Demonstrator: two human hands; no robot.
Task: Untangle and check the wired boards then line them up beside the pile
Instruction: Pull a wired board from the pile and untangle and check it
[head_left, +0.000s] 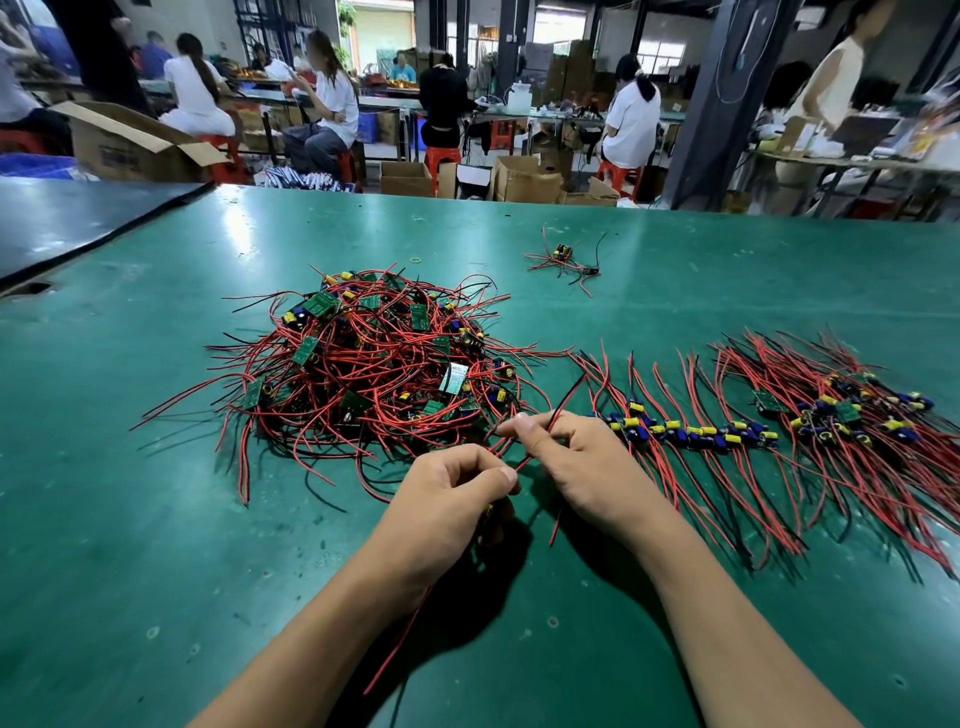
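A tangled pile (374, 358) of small green boards with red and black wires lies on the green table (156, 545), just beyond my hands. My left hand (447, 493) is curled round one wired board, mostly hidden in the palm, with its red wires trailing down below the wrist. My right hand (566, 457) pinches red and black wires of that board between thumb and fingers. To the right, a row of lined-up boards (691, 434) with wires fanned out runs toward a denser second group (852, 410).
A small separate bunch of wired boards (563, 260) lies farther back on the table, with a yellow rubber band (415, 259) near it. A dark mat (67, 223) covers the far left corner. Seated people, stools and cardboard boxes fill the room behind.
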